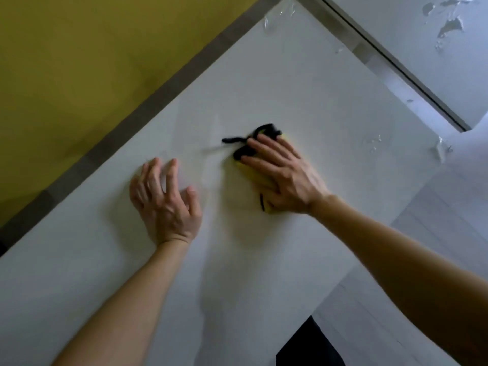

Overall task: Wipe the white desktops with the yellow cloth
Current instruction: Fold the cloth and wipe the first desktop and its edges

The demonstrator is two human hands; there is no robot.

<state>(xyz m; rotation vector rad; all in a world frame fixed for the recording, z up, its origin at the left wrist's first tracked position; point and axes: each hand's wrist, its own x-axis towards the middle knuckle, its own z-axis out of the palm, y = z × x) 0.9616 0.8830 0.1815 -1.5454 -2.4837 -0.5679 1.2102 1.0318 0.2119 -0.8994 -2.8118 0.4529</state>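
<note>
The left hand (165,204) rests on the white desk (290,83) near its long left edge, fingers spread and loosely bent, holding nothing. Just beside it, mid-desk, the yellow cloth (249,179) lies under the right hand (285,180) — straight fingers press it flat without clasping. This looks like mid-wipe; the next stroke likely needs steady pressure toward the far corner, where scraps of clear film (272,22) cling.

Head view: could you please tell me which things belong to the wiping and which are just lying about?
Job: yellow cloth, white desktop, right hand pressing the cloth, left hand resting on the desktop.
Lying about: clear film scraps at the desktop's corners, yellow wall.
</note>
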